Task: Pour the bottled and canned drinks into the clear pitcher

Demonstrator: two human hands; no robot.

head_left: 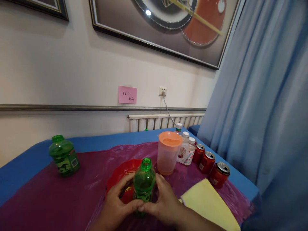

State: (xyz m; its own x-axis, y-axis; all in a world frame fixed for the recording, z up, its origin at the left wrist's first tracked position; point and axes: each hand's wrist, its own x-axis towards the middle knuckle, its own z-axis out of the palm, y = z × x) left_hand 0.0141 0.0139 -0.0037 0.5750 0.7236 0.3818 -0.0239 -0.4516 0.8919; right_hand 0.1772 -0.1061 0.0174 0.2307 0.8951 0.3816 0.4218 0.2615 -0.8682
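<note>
A small green plastic bottle point(143, 179) with no cap stands upright at the near middle of the table. My left hand point(117, 205) wraps its left side and my right hand point(163, 200) wraps its right side, fingertips meeting in front of it. Just behind the bottle lies a red plastic plate point(121, 173). Both hands are closed around the bottle.
A second open green bottle point(64, 156) stands at the left. An orange-lidded pitcher point(168, 152), white-capped bottles point(189, 149) and three red cans point(209, 162) line the right. A yellow cloth point(209, 202) lies near right. The magenta plastic sheet point(48, 199) covers a blue table.
</note>
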